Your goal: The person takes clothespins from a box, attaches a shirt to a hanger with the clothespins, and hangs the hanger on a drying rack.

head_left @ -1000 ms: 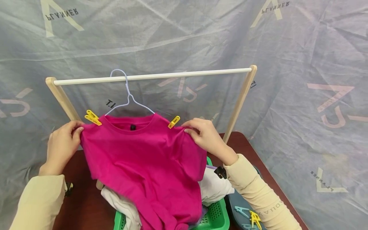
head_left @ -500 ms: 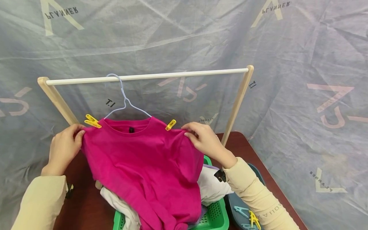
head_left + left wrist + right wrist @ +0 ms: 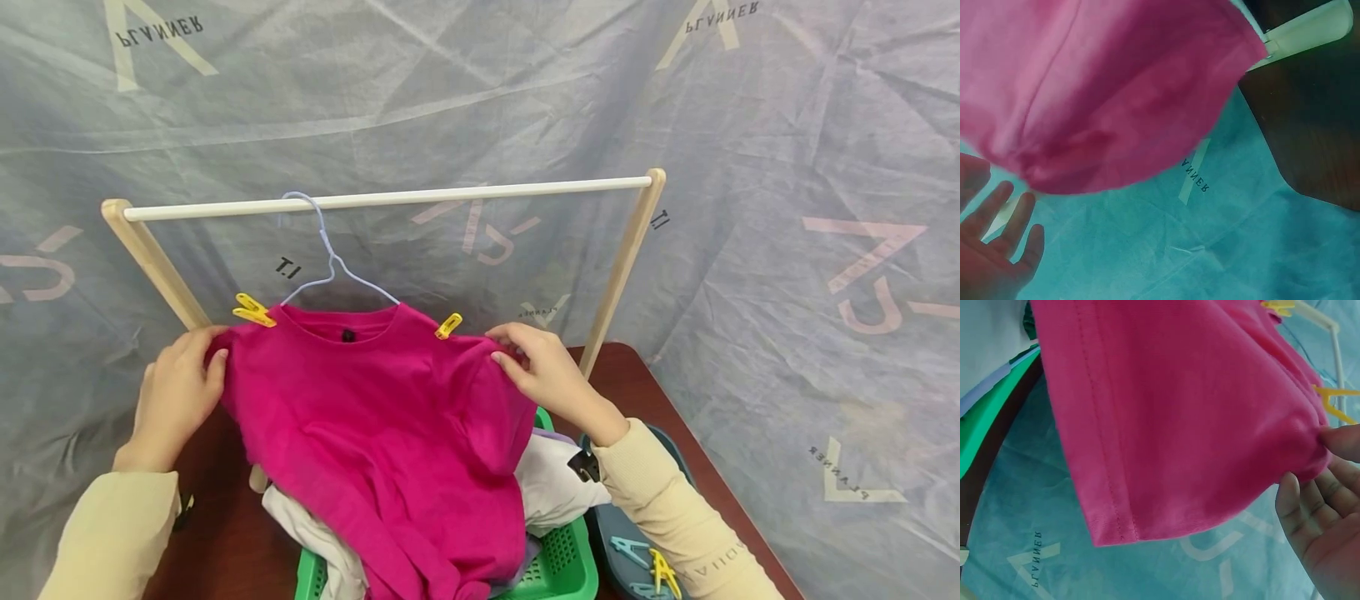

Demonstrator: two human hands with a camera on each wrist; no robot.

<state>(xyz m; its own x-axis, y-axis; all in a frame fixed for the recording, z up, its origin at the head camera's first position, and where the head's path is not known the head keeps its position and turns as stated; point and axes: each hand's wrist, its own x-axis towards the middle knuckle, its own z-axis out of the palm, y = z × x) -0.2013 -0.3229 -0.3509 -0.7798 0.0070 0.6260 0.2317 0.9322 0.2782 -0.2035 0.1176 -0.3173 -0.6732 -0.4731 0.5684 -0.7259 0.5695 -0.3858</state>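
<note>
A magenta T-shirt (image 3: 375,392) hangs from a pale lilac wire hanger (image 3: 332,258), hooked over the white rail (image 3: 390,198). Yellow clothespins sit on its shoulders, the left one (image 3: 253,310) and the right one (image 3: 448,326). My left hand (image 3: 171,396) holds the sleeve top at the left shoulder between thumb and fingers; in the left wrist view its other fingers (image 3: 1013,228) spread just under the cloth. With my right hand (image 3: 551,371) I pinch the other sleeve top, thumb in front and fingers behind, as the right wrist view shows. The shirt's lower part lies bunched over the basket.
Below the shirt, a green basket (image 3: 581,567) holds white clothes (image 3: 555,483). Right of it, a dark tray (image 3: 611,542) carries blue (image 3: 630,550) and yellow clothespins (image 3: 663,573). The rack's wooden posts (image 3: 622,275) stand on a dark red table (image 3: 217,533), before a grey sheet.
The hanger and shirt first shifted a little left and down, then slightly back right. My left hand has moved inward and the left sleeve top has slackened. My right hand has lowered slightly.
</note>
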